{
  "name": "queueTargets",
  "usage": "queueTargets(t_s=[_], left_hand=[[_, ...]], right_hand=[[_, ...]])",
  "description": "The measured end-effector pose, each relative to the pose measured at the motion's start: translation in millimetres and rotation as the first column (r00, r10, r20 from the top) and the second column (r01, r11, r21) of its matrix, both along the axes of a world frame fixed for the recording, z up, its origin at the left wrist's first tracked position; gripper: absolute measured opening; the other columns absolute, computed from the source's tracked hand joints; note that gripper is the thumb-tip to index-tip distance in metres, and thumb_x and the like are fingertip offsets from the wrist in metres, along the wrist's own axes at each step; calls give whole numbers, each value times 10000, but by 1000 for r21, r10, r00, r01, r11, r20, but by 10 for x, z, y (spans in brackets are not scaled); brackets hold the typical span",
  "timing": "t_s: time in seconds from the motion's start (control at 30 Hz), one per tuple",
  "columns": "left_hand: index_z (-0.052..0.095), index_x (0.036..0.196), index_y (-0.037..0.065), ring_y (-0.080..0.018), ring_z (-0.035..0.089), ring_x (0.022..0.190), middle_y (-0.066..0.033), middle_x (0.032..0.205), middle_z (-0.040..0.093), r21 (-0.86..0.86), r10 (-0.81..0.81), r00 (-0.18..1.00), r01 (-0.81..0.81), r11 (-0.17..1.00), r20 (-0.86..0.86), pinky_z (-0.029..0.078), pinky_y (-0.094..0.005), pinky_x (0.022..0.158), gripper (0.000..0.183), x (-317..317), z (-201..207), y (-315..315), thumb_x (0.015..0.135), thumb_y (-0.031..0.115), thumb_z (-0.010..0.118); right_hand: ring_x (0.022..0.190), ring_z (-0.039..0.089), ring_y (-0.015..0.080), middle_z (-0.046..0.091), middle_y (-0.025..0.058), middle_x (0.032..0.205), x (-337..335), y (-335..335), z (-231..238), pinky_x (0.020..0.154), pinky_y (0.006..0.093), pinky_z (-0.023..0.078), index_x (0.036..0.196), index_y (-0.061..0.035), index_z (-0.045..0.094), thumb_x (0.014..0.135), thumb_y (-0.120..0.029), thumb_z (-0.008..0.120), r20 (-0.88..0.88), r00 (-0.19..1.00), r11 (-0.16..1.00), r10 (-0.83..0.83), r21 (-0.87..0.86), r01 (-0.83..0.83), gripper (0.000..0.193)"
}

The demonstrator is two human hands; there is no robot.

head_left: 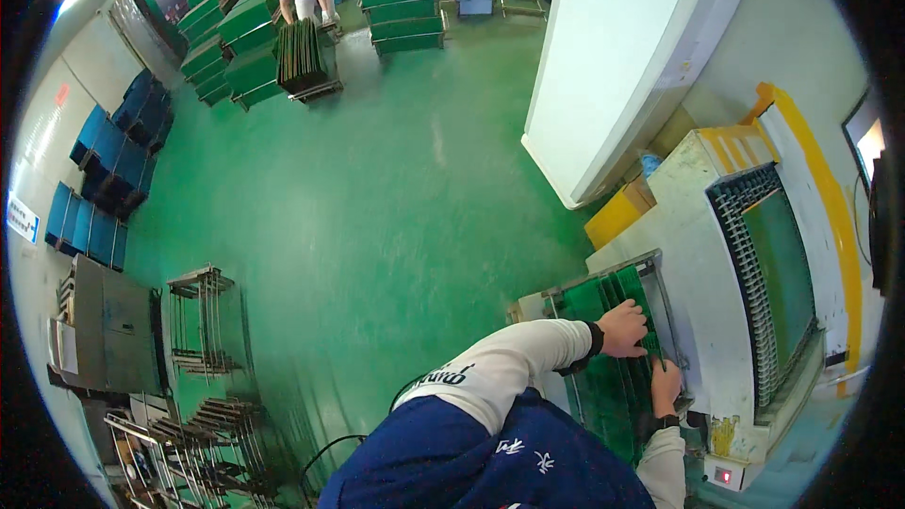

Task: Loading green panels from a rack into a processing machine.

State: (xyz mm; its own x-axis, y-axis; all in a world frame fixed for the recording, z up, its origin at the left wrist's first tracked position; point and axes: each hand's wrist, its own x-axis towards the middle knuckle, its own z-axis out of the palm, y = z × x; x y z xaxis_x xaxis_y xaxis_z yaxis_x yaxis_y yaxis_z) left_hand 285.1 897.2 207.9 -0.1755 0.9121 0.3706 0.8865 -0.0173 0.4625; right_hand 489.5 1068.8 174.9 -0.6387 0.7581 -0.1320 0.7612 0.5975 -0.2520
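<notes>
Holding the green boards (603, 391) on edge, the rack (666, 306) at lower right likely keeps their rims reachable — our left hand (623, 328) curls its fingers over them, our right hand (666, 386) bends beside — whether either grips, we cannot tell.

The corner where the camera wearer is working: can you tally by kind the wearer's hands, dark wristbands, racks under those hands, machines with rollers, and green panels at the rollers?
Hands: 2
Dark wristbands: 2
Rack under the hands: 1
Machine with rollers: 1
Green panel at the rollers: 1
Total: 7
</notes>
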Motion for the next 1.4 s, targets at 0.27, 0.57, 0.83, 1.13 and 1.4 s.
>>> queueTargets(t_s=[0.27, 0.57, 0.83, 1.13, 1.4], left_hand=[[684, 769, 80, -246, 537, 886, -69, 795, 606, -54, -9, 1000, 9, 999, -3, 372, -387, 841, 473, 14, 34, 51, 780, 548, 625], [698, 770, 79, -241, 543, 895, -73, 813, 624, -66, 6, 1000, -7, 998, -6, 370, -381, 839, 467, -22, -5, 82, 762, 543, 644], [727, 783, 91, -239, 567, 887, -68, 800, 658, -29, 39, 998, -40, 999, -40, 369, -379, 824, 480, -18, -77, 155, 751, 559, 630], [708, 756, 90, -244, 557, 865, -68, 796, 637, -29, 37, 998, -38, 999, -43, 376, -376, 800, 458, -37, -48, 129, 738, 545, 652], [718, 743, 78, -244, 561, 851, -74, 766, 646, -19, 41, 999, -42, 999, -23, 372, -379, 788, 460, -71, -44, 161, 723, 535, 658]], right_hand=[[752, 551, 456, 600, 252, 760, 33, 28, -35, 655, 490, 400, 812, 18, 617, 898, -383, 564, -67, 998, 995, 15, 97, -9, 414], [824, 584, 423, 627, 245, 860, -100, -62, 194, 704, 488, 426, 898, 14, 644, 890, -354, 563, -40, 999, 998, 4, -70, -7, 376], [804, 580, 441, 636, 237, 860, -66, 10, 101, 690, 488, 432, 895, 12, 645, 905, -395, 549, -59, 997, 999, 43, 15, -42, 418], [773, 555, 450, 615, 264, 815, -94, 42, 133, 675, 480, 413, 886, 34, 638, 917, -442, 550, -30, 998, 999, 46, -16, -46, 485], [764, 577, 441, 636, 256, 819, -82, 191, -13, 665, 470, 426, 907, 29, 669, 913, -449, 560, -82, 993, 996, 84, -7, -85, 490]])
